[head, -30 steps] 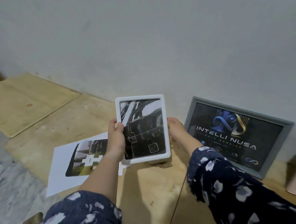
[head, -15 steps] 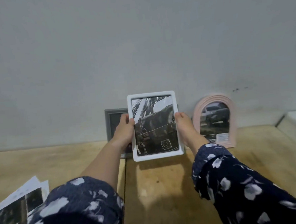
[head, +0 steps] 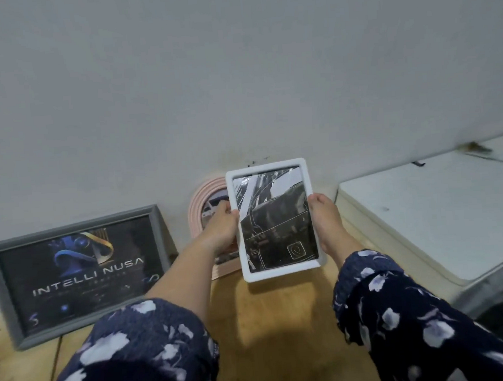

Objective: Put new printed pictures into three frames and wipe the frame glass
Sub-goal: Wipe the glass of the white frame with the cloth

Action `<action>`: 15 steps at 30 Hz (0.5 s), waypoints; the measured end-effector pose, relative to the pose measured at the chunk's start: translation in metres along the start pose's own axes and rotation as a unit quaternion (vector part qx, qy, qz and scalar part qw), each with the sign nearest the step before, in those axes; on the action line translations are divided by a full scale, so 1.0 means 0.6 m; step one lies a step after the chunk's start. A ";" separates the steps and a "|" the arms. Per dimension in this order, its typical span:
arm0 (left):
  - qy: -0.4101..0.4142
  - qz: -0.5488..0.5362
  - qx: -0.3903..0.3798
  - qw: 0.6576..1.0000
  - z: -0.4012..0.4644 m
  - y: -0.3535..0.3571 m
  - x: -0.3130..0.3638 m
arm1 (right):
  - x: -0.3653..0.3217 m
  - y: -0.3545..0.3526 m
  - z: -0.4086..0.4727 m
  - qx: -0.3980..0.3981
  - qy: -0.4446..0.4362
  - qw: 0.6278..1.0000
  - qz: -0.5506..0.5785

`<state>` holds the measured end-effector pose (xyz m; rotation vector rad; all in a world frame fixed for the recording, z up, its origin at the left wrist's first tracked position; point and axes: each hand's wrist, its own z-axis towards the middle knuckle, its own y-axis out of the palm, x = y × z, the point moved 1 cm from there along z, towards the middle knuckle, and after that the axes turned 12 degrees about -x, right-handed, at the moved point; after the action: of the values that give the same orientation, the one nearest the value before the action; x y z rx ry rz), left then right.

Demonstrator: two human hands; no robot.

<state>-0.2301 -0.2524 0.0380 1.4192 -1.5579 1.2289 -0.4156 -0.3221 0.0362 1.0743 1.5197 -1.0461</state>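
Note:
I hold a white rectangular frame (head: 276, 218) upright in front of me, with a dark black-and-white print behind its glass. My left hand (head: 221, 229) grips its left edge and my right hand (head: 325, 219) grips its right edge. Behind it a pink arched frame (head: 199, 207) with a car picture leans on the wall, mostly hidden by the white frame and my left hand. To the left a grey frame (head: 6, 299) with a dark logo poster leans against the wall.
All of it rests on a wooden board surface (head: 272, 331) against a grey wall (head: 236, 72). A white flat slab (head: 430, 210) lies raised at the right.
The white frame and both hands have shifted right, from in front of the grey frame to in front of the pink arched frame. The loose prints at the left have left the view.

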 end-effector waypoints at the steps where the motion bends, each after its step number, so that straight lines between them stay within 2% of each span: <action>1: -0.017 -0.025 -0.014 0.999 0.010 0.012 0.002 | 0.003 -0.014 0.006 0.004 -0.002 1.000 0.001; 3: -0.061 -0.067 -0.046 0.995 0.048 0.054 0.021 | 0.007 -0.066 0.038 0.007 -0.003 1.000 -0.003; 5: -0.093 -0.156 -0.090 0.979 0.087 0.085 0.030 | 0.014 -0.109 0.066 0.005 -0.002 1.000 -0.007; 8: -0.072 -0.278 -0.109 0.952 0.156 0.124 0.030 | 0.031 -0.158 0.102 0.010 -0.016 1.000 -0.009; 15: -0.039 -0.284 -0.092 0.954 0.273 0.220 0.061 | 0.077 -0.234 0.181 0.021 -0.016 1.000 -0.009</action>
<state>-0.3484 -0.4249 -0.0054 1.6468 -1.1512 0.6744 -0.5333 -0.4543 -0.0114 1.0691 1.4904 -1.1078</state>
